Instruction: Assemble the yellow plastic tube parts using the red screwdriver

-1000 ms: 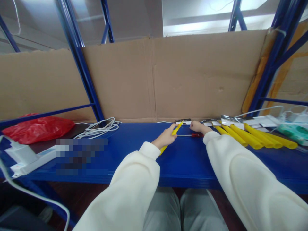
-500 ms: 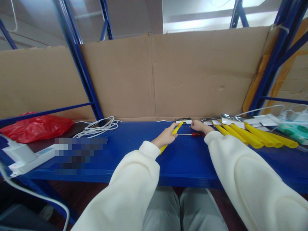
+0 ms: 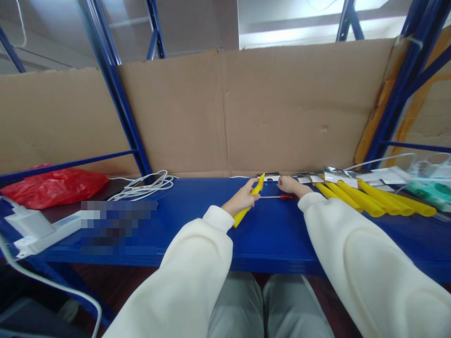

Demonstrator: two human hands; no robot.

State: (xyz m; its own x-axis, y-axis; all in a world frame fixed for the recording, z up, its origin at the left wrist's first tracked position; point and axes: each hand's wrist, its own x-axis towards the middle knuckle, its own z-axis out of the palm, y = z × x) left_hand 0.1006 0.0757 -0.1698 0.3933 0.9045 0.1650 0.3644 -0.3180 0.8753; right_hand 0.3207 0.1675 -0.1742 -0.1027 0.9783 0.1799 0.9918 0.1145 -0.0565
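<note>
My left hand point(image 3: 244, 199) is closed around a yellow tube-like piece point(image 3: 241, 217), which stands out above and below the fingers at a slant. My right hand point(image 3: 289, 184) is a little to the right, with its fingers curled together; whatever they may hold is hidden. Between the two hands, a screwdriver point(image 3: 284, 197) with a red handle lies on the blue shelf top, its thin shaft pointing left. Just behind, a small black-and-white packet point(image 3: 268, 177) rests against the cardboard, close to my right fingertips.
Several yellow tube-like pieces point(image 3: 373, 202) lie in a row at right, beside flat packets point(image 3: 340, 177). A coiled white cable point(image 3: 148, 185), a red plastic bag point(image 3: 56, 185) and a white power strip point(image 3: 52, 237) are at left. A cardboard wall point(image 3: 275, 112) and blue posts point(image 3: 123, 112) bound the back.
The yellow piece in my left hand has turned slightly and shows more of its width. My right hand has shifted very slightly left.
</note>
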